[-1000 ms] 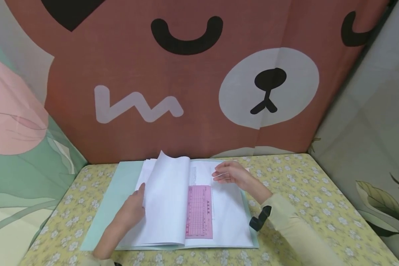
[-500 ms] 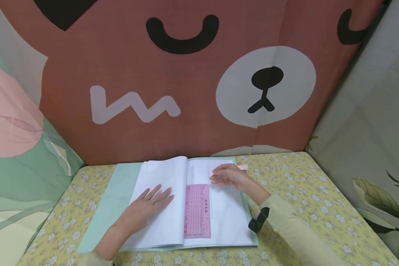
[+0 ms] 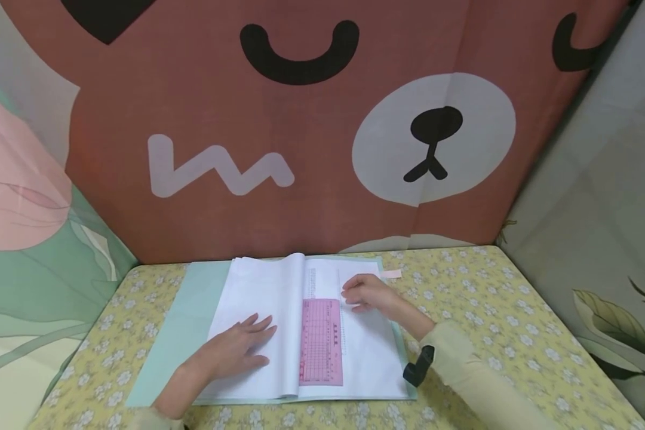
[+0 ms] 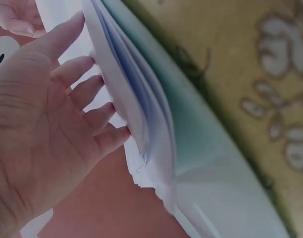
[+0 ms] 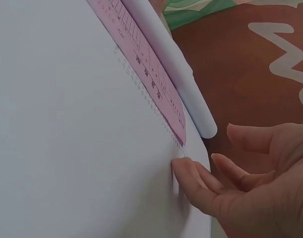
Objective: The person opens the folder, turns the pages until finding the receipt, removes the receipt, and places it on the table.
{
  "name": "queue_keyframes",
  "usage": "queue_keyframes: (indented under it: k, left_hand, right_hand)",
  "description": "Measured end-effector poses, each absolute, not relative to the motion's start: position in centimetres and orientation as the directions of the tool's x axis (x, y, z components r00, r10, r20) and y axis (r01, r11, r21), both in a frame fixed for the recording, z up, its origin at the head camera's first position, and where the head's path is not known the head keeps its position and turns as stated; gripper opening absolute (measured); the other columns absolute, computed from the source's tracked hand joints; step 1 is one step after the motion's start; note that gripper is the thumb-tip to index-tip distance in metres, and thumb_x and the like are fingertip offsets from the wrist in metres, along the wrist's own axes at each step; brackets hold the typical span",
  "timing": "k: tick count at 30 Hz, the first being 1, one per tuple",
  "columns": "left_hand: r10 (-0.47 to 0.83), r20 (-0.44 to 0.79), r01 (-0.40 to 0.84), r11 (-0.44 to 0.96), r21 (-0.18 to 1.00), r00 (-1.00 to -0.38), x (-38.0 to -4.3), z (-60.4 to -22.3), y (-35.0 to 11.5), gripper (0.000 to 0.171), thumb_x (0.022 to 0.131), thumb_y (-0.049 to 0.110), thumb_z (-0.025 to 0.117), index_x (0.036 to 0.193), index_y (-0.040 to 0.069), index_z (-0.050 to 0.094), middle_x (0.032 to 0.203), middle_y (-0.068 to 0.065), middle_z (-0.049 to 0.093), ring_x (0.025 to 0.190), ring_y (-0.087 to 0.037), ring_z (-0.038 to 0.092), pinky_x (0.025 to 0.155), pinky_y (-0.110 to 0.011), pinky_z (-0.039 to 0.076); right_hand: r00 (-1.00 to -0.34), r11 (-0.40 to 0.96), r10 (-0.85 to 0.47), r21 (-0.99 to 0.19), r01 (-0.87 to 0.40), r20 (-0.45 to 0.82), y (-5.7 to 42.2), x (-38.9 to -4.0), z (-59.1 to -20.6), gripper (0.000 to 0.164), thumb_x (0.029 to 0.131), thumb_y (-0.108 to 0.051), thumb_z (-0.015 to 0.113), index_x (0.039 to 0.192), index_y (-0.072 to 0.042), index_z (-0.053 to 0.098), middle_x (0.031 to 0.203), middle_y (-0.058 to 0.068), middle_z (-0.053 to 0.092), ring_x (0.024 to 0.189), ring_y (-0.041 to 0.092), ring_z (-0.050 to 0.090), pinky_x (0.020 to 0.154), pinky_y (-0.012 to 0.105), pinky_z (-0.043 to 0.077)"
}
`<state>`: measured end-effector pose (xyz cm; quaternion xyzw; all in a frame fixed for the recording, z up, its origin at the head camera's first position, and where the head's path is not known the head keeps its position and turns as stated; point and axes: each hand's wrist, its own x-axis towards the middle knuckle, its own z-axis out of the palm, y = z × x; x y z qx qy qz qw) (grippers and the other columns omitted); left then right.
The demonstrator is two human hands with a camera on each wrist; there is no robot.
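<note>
An open folder of white pages (image 3: 371, 370) with a pale green cover (image 3: 166, 358) lies on the table. A pink printed form (image 3: 321, 343) lies on the right-hand page beside the fold. My left hand (image 3: 236, 352) rests on the turned left pages (image 3: 258, 292), fingers spread; in the left wrist view its fingertips touch the curved stack of pages (image 4: 117, 94). Over the upper part of the right page is my right hand (image 3: 373, 294), its fingers loosely bent. In the right wrist view the right hand (image 5: 255, 178) has nothing between thumb and fingers, with lower fingertips at the page.
A floral yellow cloth (image 3: 484, 322) covers the table. Behind it hangs a brown curtain (image 3: 220, 227) with a bear print. A small pale pink tab (image 3: 391, 274) sticks out past the folder's right edge. A black band (image 3: 419, 365) is on the right wrist.
The lifted page has come down flat on the left side. My left hand has moved from the page's edge onto its surface, then slightly lower. The right hand has dropped a little.
</note>
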<state>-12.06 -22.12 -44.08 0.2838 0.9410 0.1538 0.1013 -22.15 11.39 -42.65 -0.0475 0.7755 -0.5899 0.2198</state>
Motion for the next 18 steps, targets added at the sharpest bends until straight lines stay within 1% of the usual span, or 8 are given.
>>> queue_keyframes:
  k: [3, 8, 11, 14, 18]
  left_hand:
    - [0.541, -0.13, 0.466, 0.805, 0.368, -0.831, -12.1, -44.2, -22.0, 0.072, 0.094, 0.044, 0.074, 0.15, 0.003, 0.054, 0.159, -0.017, 0.045, 0.148, -0.048, 0.034, 0.114, -0.063, 0.036]
    - [0.519, -0.142, 0.433, 0.81, 0.395, -0.843, -12.0, -44.3, -21.9, 0.084, 0.087, 0.049, 0.079, 0.152, 0.003, 0.051, 0.161, -0.016, 0.042, 0.15, -0.047, 0.03, 0.116, -0.063, 0.033]
    - [0.518, -0.135, 0.432, 0.809, 0.397, -0.845, -11.9, -44.4, -21.9, 0.087, 0.086, 0.051, 0.08, 0.153, 0.003, 0.05, 0.162, -0.015, 0.041, 0.151, -0.046, 0.029, 0.117, -0.063, 0.031]
    - [0.523, -0.125, 0.441, 0.805, 0.397, -0.843, -11.9, -44.6, -22.0, 0.087, 0.087, 0.051, 0.079, 0.153, 0.003, 0.049, 0.162, -0.015, 0.041, 0.151, -0.046, 0.028, 0.118, -0.064, 0.03]
    - [0.522, -0.123, 0.437, 0.802, 0.407, -0.844, -11.8, -44.8, -22.1, 0.088, 0.087, 0.053, 0.078, 0.154, 0.003, 0.048, 0.163, -0.015, 0.04, 0.151, -0.046, 0.027, 0.118, -0.064, 0.029]
  right_hand:
    - [-0.891, 0.29, -0.35, -0.938, 0.191, -0.29, 11.1, -21.9, -42.6, 0.026, 0.094, -0.002, 0.064, 0.117, 0.011, 0.061, 0.112, 0.021, 0.066, 0.1, 0.031, 0.071, 0.087, 0.044, 0.062]
    - [-0.868, 0.217, -0.389, -0.947, 0.238, -0.308, 10.8, -21.7, -43.0, 0.027, 0.096, -0.001, 0.064, 0.118, 0.012, 0.056, 0.105, 0.023, 0.068, 0.097, 0.035, 0.074, 0.082, 0.043, 0.063]
    - [-0.864, 0.154, -0.401, -0.953, 0.262, -0.303, 10.6, -21.7, -43.2, 0.029, 0.095, 0.002, 0.063, 0.12, 0.013, 0.053, 0.099, 0.022, 0.07, 0.09, 0.03, 0.075, 0.079, 0.041, 0.064]
    - [-0.869, 0.091, -0.4, -0.956, 0.279, -0.292, 10.3, -21.7, -43.4, 0.035, 0.094, 0.006, 0.062, 0.124, 0.016, 0.049, 0.094, 0.018, 0.071, 0.082, 0.024, 0.074, 0.076, 0.036, 0.064]
    - [-0.872, 0.067, -0.383, -0.951, 0.301, -0.303, 9.8, -21.5, -43.5, 0.041, 0.093, 0.007, 0.064, 0.129, 0.018, 0.047, 0.09, 0.013, 0.072, 0.075, 0.016, 0.071, 0.071, 0.028, 0.062]
